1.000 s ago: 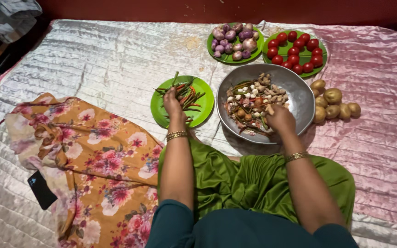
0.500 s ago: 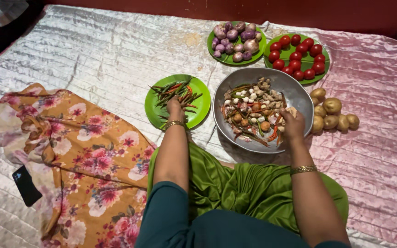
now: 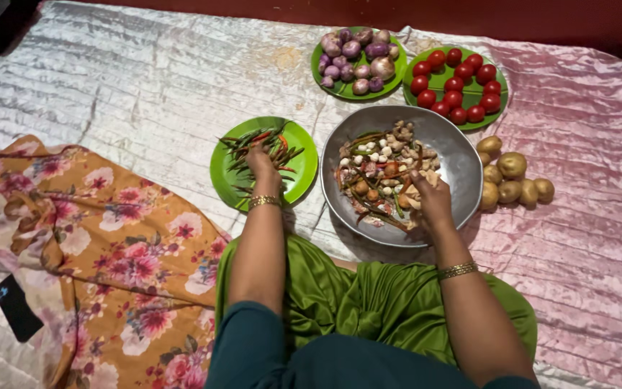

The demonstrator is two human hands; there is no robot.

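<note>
Left hand: the left hand rests on the chillies heaped on the near green plate, fingers curled down among them; whether it pinches any one chilli I cannot tell.
Right hand: the right hand reaches into the steel bowl, fingers bent over the mixed pile at its near right side; a pale piece seems to sit at the fingertips, but the grip is too small to read.
Bowl contents: red and green chillies tangled with garlic cloves, knobbly ginger and small brown bulbs.
Sorted plates: onions fill one far green plate, tomatoes the plate beside it; potatoes lie bare on the quilted cover, just right of the bowl.
Doing it well: by my judgement, lifting one kind at a time from the top of the pile keeps stems from dragging garlic along; laying chillies lengthwise keeps them from sliding off the plate rim.
Watch for: the bowl sits on soft bedding and may tip if pressed at its edge.
Nearby: a floral cloth and a dark phone lie at the person's left.
</note>
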